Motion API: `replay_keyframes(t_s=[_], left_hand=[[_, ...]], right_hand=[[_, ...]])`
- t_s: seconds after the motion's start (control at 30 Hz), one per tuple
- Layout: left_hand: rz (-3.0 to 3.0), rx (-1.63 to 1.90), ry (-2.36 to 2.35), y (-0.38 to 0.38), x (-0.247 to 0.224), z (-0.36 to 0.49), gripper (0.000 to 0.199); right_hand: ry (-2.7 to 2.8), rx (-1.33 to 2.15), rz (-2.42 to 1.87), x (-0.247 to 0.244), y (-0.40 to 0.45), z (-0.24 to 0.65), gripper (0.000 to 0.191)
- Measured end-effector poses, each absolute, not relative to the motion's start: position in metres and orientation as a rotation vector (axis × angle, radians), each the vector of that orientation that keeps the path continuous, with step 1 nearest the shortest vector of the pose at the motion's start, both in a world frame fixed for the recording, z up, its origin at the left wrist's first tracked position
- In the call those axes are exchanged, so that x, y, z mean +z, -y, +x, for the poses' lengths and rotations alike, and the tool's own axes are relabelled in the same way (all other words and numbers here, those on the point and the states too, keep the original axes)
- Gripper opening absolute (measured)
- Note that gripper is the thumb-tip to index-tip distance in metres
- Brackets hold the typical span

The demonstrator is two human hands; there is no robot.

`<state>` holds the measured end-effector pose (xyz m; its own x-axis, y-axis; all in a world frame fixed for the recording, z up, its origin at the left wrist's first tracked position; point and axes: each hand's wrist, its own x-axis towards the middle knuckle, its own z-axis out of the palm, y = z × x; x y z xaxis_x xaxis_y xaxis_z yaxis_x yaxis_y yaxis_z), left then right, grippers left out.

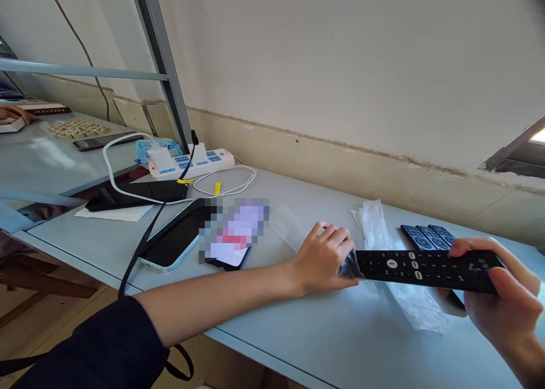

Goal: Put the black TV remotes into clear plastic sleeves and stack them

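Observation:
A long black remote control (pixel 426 267) is held level above the table by my right hand (pixel 506 287), its thumb and fingers gripping the right end. My left hand (pixel 326 255) is closed on crumpled clear plastic (pixel 351 265) at the remote's left end. Behind and below the remote lies a clear plastic bag (pixel 377 227). Several more black remotes (pixel 421 238) rest side by side at the back right, partly hidden by my right hand and the held remote.
Phones (pixel 174 235) lie on the grey table (pixel 289 326) at left, near a white power strip (pixel 204 163) with chargers and a looped white cable (pixel 111 167). A black strap (pixel 140 247) crosses the table edge. Another person's hand (pixel 15 114) shows at the far left.

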<state>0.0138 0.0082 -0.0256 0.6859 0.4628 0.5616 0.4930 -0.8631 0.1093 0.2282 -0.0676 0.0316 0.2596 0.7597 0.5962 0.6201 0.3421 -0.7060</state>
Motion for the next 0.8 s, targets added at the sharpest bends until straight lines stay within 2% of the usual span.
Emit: replay_keyframes(t_s=[0.2,0.37,0.57,0.8], left_hand=[[-2.84,-0.951,0.79,-0.007,-0.022,0.012,0.035],[-2.799,-1.016,0.784,-0.006,-0.023,0.012,0.03],[-2.796,-1.054,0.814,-0.007,-0.025,0.012,0.025],[-2.87,-1.093,0.84,-0.007,-0.023,0.012,0.038]], right_hand=[[1.706,-0.116,-1.254,0.035,0.071,0.218,0.013],[1.789,-0.057,-1.334,0.032,0.078,0.2,0.009],[1.856,0.027,-1.31,0.026,0.076,0.196,0.021],[1.862,-0.437,-1.262,0.029,0.077,0.201,0.004]])
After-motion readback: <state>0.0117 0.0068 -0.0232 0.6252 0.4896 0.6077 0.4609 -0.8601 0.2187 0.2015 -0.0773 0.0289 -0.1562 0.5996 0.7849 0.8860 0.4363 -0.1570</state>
